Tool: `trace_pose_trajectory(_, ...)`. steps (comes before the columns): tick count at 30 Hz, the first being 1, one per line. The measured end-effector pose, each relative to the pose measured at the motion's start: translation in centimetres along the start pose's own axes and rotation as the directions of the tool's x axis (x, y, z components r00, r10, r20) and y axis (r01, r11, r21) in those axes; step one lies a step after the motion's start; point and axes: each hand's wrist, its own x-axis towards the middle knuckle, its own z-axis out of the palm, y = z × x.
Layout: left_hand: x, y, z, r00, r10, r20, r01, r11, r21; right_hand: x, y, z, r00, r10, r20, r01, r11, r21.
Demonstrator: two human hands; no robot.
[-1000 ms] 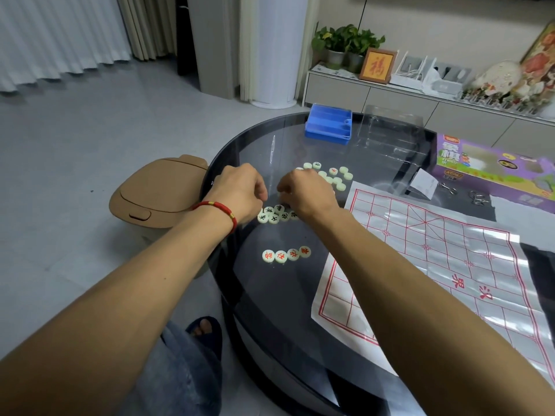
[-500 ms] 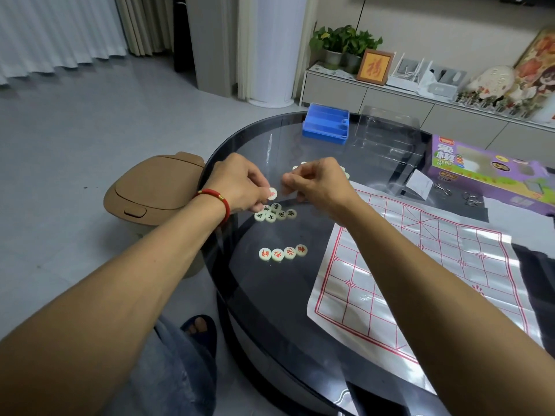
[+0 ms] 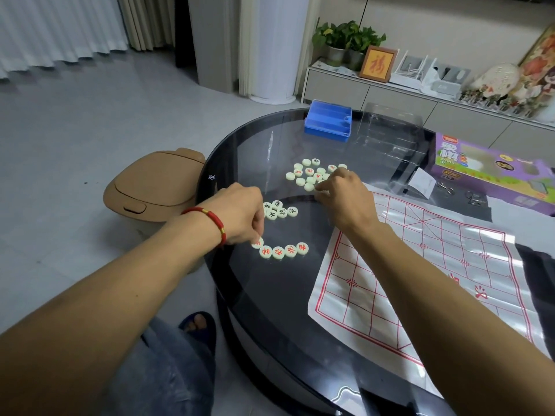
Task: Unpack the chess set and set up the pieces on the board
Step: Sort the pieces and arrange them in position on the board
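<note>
Left hand (image 3: 240,214) pinching a red piece (image 3: 257,242) onto its sorted row (image 3: 283,251), right hand (image 3: 342,199) fingering the mixed pile (image 3: 312,174), grip unclear, board (image 3: 420,265) bare.

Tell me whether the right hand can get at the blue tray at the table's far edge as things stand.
Probably yes. The right hand is at the loose pile of pieces, and only bare glass lies between that and the blue tray; it would need a forward stretch.
</note>
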Motion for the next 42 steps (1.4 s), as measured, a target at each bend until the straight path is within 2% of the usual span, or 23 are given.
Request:
trace_pose_trajectory(7,-0.1,0.3,0.1,0.998,0.051,0.03,-0.05,0.999,-0.015,-2.9,-0.5,-1.1,0.997,-0.072,-0.032,0.076,0.985,0.154)
trace_pose_trajectory(11,-0.2,0.5,-0.2,0.999,0.05,0.013,-0.049,0.998,-0.029,-4.2,-0.9,-1.9,0.997,-0.067,0.034,0.057,0.967,0.249)
trace_pose_trajectory(13,-0.1,0.6,-0.2,0.998,0.037,-0.055,-0.039,0.998,-0.047,-4.4,-1.2,-2.6,0.994,0.022,0.11,-0.07,0.887,0.456)
trace_pose_trajectory(16,0.1,1.1,-0.1,0.985,0.021,-0.174,-0.056,0.978,-0.2,-4.9,-2.0,-3.8,0.959,0.068,0.275,-0.254,0.637,0.728)
trace_pose_trajectory(19,-0.1,1.9,0.0,0.984,0.019,-0.176,-0.088,0.916,-0.392,-5.4,-2.6,-4.3,0.948,-0.024,0.318,-0.259,0.525,0.81)
trace_pose_trajectory(22,-0.1,2.3,0.3,0.984,0.01,-0.175,-0.091,0.885,-0.457,-5.7,-2.8,-4.3,0.934,-0.081,0.349,-0.27,0.481,0.834)
trace_pose_trajectory(24,0.2,2.4,0.4,0.989,0.013,-0.149,-0.078,0.896,-0.437,-5.6,-2.5,-4.0,0.938,-0.083,0.338,-0.243,0.541,0.805)
trace_pose_trajectory(25,0.2,2.3,0.5,0.991,0.016,-0.133,-0.069,0.912,-0.404,-5.3,-2.2,-3.5,0.955,-0.05,0.291,-0.194,0.636,0.747)
trace_pose_trajectory(27,0.5,2.3,0.7,0.992,0.024,-0.122,-0.058,0.956,-0.289,-4.3,-1.1,-2.6,0.991,0.033,0.131,-0.09,0.884,0.459)
trace_pose_trajectory(28,0.6,2.3,0.9,0.992,0.03,-0.124,-0.057,0.973,-0.226,-3.8,-0.6,-2.2,0.997,0.055,0.045,-0.065,0.962,0.266)
trace_pose_trajectory(29,0.7,2.3,1.1,0.991,0.037,-0.126,-0.059,0.983,-0.174,-3.2,-0.1,-1.9,0.998,0.059,-0.01,-0.057,0.992,0.112)
trace_pose_trajectory(31,0.7,2.3,1.3,0.989,0.057,-0.134,-0.072,0.992,-0.107,-2.3,0.5,-1.4,0.997,0.07,-0.011,-0.071,0.997,-0.032)
trace_pose_trajectory(33,0.8,2.3,1.4,0.989,0.074,-0.13,-0.085,0.993,-0.081,-1.8,0.9,-1.0,0.997,0.065,0.036,-0.063,0.995,-0.072)
trace_pose_trajectory(38,1.0,2.1,1.4,0.991,0.093,-0.096,-0.099,0.993,-0.059,-1.8,1.6,-1.0,0.999,-0.045,-0.019,0.044,0.998,-0.048)
trace_pose_trajectory(42,1.1,2.0,1.4,0.994,0.102,-0.042,-0.104,0.992,-0.068,-2.0,1.7,-2.1,0.986,-0.156,0.053,0.157,0.987,-0.024)
